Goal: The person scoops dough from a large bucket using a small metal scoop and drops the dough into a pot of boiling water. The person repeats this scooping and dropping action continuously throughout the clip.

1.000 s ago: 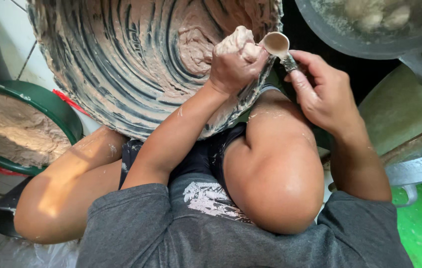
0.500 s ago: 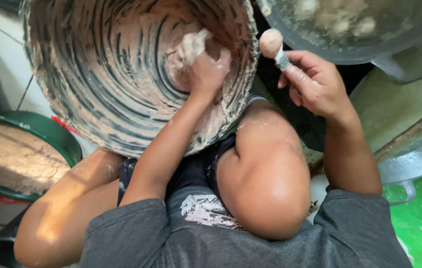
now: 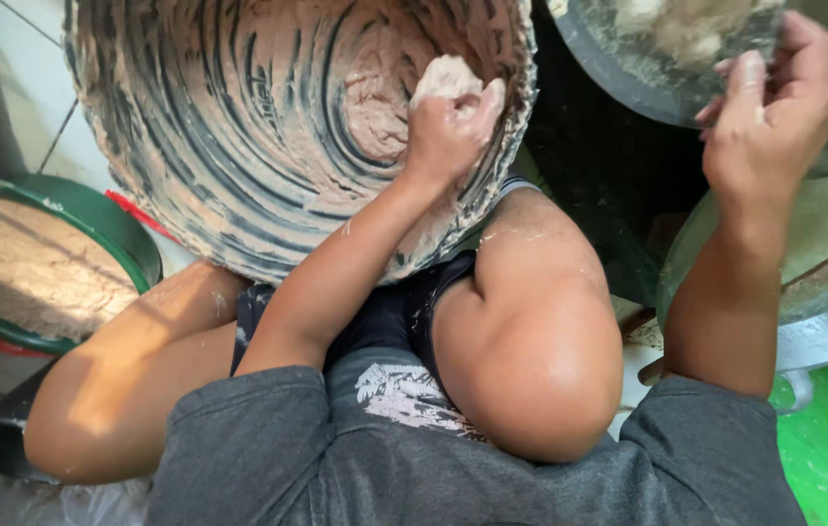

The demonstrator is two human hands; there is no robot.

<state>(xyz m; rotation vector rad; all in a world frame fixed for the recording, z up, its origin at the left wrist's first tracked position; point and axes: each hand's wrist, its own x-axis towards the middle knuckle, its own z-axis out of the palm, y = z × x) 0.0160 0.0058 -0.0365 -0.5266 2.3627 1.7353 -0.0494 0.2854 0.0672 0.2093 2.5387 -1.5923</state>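
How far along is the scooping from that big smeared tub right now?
Done: the big tub is mostly scraped out, only streaks of paste on its wall, and lumps lie in the metal basin. In hand: the left hand grips a lump of paste inside the tub; the right hand is at the basin. Left: the smears.

My left hand (image 3: 448,122) sits inside the bucket (image 3: 239,175), palm hidden behind a dough lump (image 3: 445,76). Bucket top cut off by the frame edge. Right hand (image 3: 774,107) fingertips blurred, can't tell if they hold anything. Metal bowl (image 3: 628,68) cut off at top, contents blurry. Green basin (image 3: 122,234) cut off at left. My knees hide the floor below.
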